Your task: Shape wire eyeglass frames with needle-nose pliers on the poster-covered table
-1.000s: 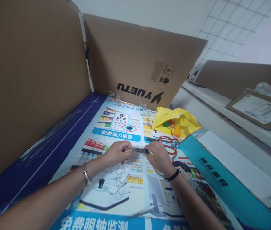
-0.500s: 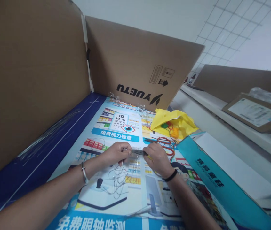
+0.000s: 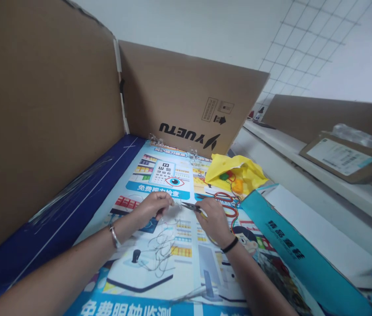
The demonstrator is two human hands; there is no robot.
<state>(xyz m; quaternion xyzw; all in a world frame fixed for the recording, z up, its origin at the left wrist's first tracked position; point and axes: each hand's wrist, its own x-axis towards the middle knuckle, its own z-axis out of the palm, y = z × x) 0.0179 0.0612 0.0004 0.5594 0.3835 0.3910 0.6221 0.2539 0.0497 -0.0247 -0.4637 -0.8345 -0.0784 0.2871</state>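
My left hand (image 3: 153, 206) is closed in a pinch on a thin piece of wire (image 3: 174, 203). My right hand (image 3: 212, 217) is closed round small dark pliers (image 3: 190, 206), whose tip points left at the wire between the hands. Both hands hover just above a printed blue poster (image 3: 159, 184) that covers the table. Below them lies a loose tangle of thin wire pieces (image 3: 162, 248). A silver bangle is on my left wrist and a black band on my right.
Brown cardboard panels (image 3: 186, 101) wall in the left and back. A yellow bag (image 3: 235, 171) with coloured bits and red loops (image 3: 225, 199) lies behind my right hand. A teal box (image 3: 291, 245) lies at right, a labelled parcel (image 3: 344, 158) on the shelf beyond.
Both hands have shifted slightly left and away from me, still holding wire and pliers together. The camera has tilted, so the scene sits lower in view.
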